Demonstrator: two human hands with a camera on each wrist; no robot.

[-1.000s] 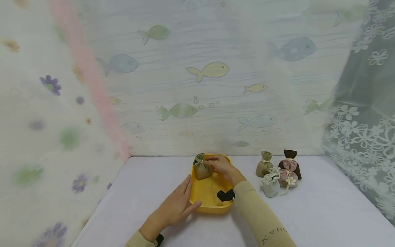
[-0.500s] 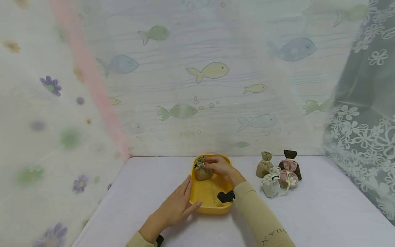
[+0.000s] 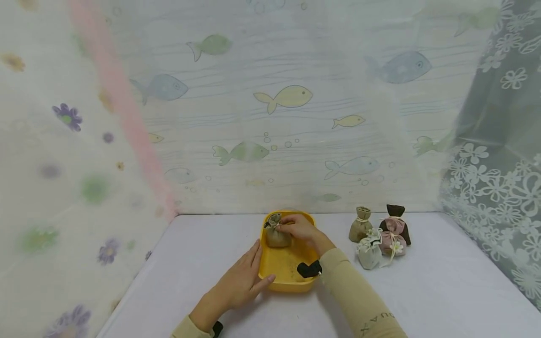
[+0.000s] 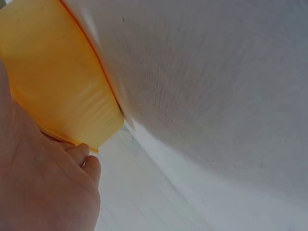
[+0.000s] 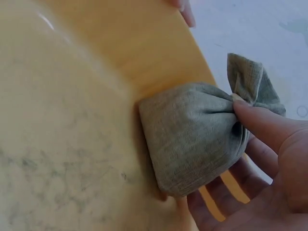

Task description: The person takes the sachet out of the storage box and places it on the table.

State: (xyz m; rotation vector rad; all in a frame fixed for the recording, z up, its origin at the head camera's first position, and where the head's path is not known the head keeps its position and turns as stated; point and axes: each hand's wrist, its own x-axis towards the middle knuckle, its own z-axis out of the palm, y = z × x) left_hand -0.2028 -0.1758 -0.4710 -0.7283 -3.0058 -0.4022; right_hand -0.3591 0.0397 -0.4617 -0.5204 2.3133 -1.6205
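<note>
A small olive-brown drawstring pouch (image 3: 277,237) stands in the far left corner of the yellow plastic tray (image 3: 279,266). My right hand (image 3: 301,227) pinches the pouch's gathered neck between thumb and fingers. Seen from the right wrist, the pouch (image 5: 192,134) has its base at the tray floor and its side close to the wall, while the thumb of the right hand (image 5: 269,159) presses at the tie. My left hand (image 3: 238,279) lies along the tray's left side with its fingers straight. In the left wrist view that hand (image 4: 45,178) touches the tray's outer wall (image 4: 57,72).
On the right of the white-covered table (image 3: 203,244) stands a group of pouches: a tan one (image 3: 360,227), a whitish one (image 3: 369,253), a pink one (image 3: 392,241) with a flower, and a dark brown one (image 3: 395,210) behind. A fish-print curtain (image 3: 270,126) hangs behind the table.
The right hand has lowered the pouch a little, down into the tray's far left corner, and it stands more upright. The left hand and the tray keep their place.
</note>
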